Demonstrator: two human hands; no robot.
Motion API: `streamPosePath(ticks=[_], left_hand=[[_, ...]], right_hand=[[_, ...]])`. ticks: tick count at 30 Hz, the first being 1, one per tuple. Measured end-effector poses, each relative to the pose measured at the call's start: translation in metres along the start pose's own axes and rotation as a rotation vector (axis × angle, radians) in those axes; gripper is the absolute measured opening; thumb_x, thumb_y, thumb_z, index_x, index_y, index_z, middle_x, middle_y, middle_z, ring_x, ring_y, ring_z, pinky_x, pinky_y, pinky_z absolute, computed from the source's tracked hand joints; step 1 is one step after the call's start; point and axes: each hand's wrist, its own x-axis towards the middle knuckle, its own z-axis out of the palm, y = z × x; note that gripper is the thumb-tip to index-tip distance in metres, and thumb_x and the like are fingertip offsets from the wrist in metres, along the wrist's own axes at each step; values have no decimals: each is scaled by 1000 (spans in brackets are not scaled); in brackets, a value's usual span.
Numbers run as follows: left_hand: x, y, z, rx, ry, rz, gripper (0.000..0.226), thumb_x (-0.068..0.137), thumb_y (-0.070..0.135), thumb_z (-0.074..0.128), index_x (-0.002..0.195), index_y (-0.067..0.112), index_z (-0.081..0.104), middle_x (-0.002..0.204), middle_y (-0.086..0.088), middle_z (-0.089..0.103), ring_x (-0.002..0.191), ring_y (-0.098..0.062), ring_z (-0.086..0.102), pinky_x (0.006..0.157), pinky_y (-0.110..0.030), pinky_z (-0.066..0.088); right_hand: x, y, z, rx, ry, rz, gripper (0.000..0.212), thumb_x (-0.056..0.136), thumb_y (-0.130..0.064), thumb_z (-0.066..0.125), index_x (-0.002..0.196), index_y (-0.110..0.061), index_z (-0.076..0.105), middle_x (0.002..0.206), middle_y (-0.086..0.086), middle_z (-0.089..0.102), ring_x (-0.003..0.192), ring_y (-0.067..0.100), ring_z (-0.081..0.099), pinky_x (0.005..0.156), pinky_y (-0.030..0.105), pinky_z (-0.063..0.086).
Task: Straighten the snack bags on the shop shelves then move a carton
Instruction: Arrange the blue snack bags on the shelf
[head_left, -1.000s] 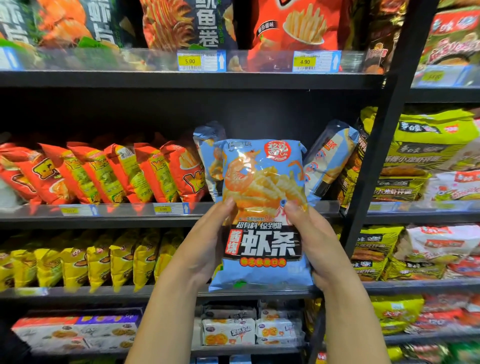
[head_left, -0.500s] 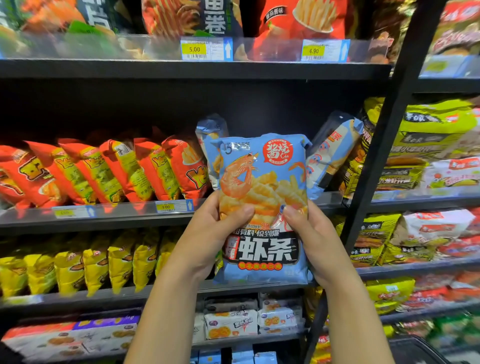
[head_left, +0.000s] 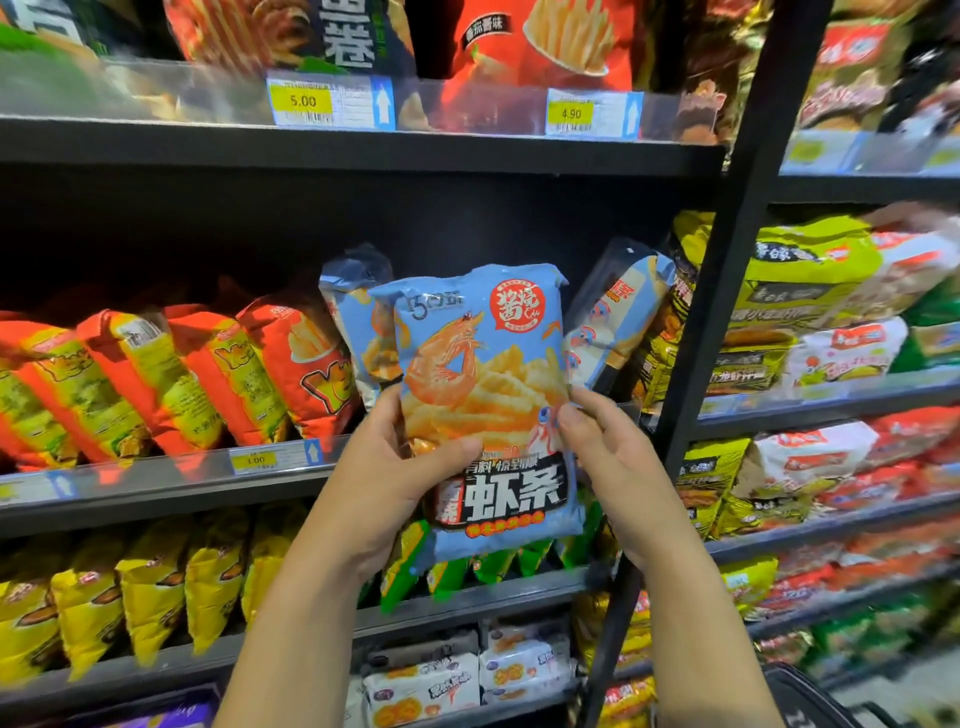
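mid-straighten here — gripping a light-blue snack bag (head_left: 483, 395) in the left hand (head_left: 384, 483), thumb curled over the front and fingers wrapped behind, and pinching its right edge with the right hand (head_left: 618, 467), thumb on the front too. held upright in the air just in front of the middle shelf (head_left: 156, 483), toward its right end, not yet resting on it.

to do this bit well, probably: slide it in base first among the matching blue bags (head_left: 618, 317) leaning behind it, keep the print facing out, set the bottom seam down just behind the clear lip at the front edge and tip the top back a touch. go easy on the squeeze — looks puffy and likely full of brittle sticks. worth nudging those leaners upright as well, plus the red-orange bags (head_left: 291, 364) slanting along toward the left end.

readable stuff: big characters 虾条 on a black panel on the held bag, a round red badge up top with 酱烧, a prawn drawing. yellow price tags reading 5.00 (head_left: 303, 101) and 4.90 (head_left: 570, 113) on the top shelf's front edge, 3.00 (head_left: 254, 460) on the middle one. 卷 on a dark bag (head_left: 348, 36) up top. can't pick out any carton for sure.
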Motion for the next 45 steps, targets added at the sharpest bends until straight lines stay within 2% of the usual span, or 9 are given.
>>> streamPosePath(ticks=[3,6,12,22,27,32,35,39,45], left_hand=[[25,0,12,56,131,49,51,78,2,83,122,22,63,112,2,80,105,-16,77,80,-26,62],[55,-2,23,138,243,93,51,84,4,83,127,22,63,114,3,80,104,-17,77,89,-39,62],[108,-12,44,300,458,144,44,83,19,89,118,24,63,109,6,77,98,-13,76,89,-47,63],[163,-33,66,392,710,180,49,84,32,87,119,27,53,111,13,67,104,-15,69,92,-47,60],[176,-46,68,498,777,167,55,83,42,85,120,18,52,108,4,65,100,-23,66,87,-49,58],[186,-51,66,594,846,155,53,82,39,84,113,19,47,111,-4,63,100,-28,65,85,-54,59],[184,-59,67,682,861,132,63,85,37,84,128,12,46,127,-9,58,112,-33,61,90,-50,55],[173,-73,68,770,862,95,84,90,39,81,149,2,35,148,-14,44,133,-35,48,96,-40,42],[164,-73,66,819,864,93,79,93,40,78,147,2,35,145,-14,44,129,-36,50,97,-44,43]], right_hand=[[33,8,-14,-136,199,-2,72,90,-58,69,150,-27,44,143,-13,56,128,8,58,104,32,49],[66,11,-28,-197,315,-18,62,96,-49,69,148,-32,39,119,-26,47,122,6,50,98,28,41],[128,31,-46,-322,446,23,105,88,-61,74,162,-12,19,158,4,44,145,27,44,115,43,42],[167,50,-55,-460,434,73,84,93,-51,73,147,-8,25,134,12,65,117,35,65,79,34,50],[173,57,-53,-518,459,-6,91,91,-56,73,153,-11,24,141,14,60,121,37,63,90,49,58],[175,58,-52,-526,446,-39,90,91,-54,74,155,-10,29,146,12,56,128,36,60,93,45,55],[175,58,-52,-507,438,-45,89,91,-52,74,156,-10,29,147,12,55,131,34,57,95,43,53],[173,56,-50,-456,426,-42,81,93,-48,74,152,-11,34,142,9,59,126,32,60,89,39,53],[170,49,-48,-273,416,-63,65,92,-44,76,141,-19,42,128,-1,67,113,21,68,72,26,52]])
